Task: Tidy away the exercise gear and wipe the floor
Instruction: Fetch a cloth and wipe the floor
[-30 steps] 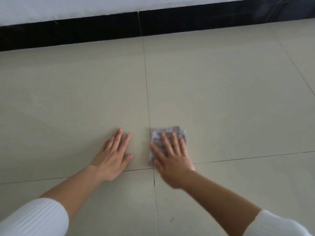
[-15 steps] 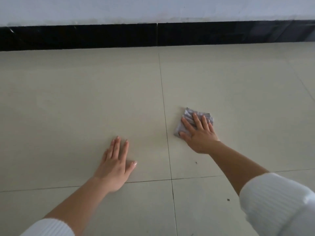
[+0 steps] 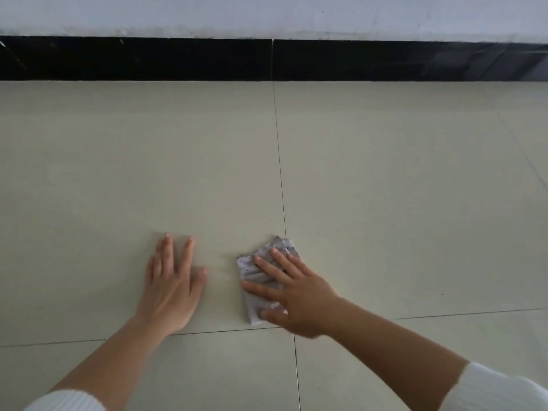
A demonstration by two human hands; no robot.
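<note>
Since half a second ago the right hand (image 3: 299, 301) has drawn the cloth (image 3: 252, 271) back toward the person and leftward. It has gone from the tile right of the long grout line to a spot just beyond the grout crossing (image 3: 293, 329), where the grey, crumpled cloth lies across that line, mostly left of it. The right hand's fingers (image 3: 269, 266) are straight and spread wide, pressing flat on the cloth rather than curling round it. The left hand (image 3: 172, 289) lies palm down on the beige tiled floor (image 3: 400, 188), left of the crossing and apart from the cloth, its fingers straight and slightly parted, holding nothing. White ribbed sleeves (image 3: 498, 390) cover both forearms nearer than the crossing. Far beyond it, a black skirting (image 3: 136, 59) runs along the foot of a white wall (image 3: 267, 16).
</note>
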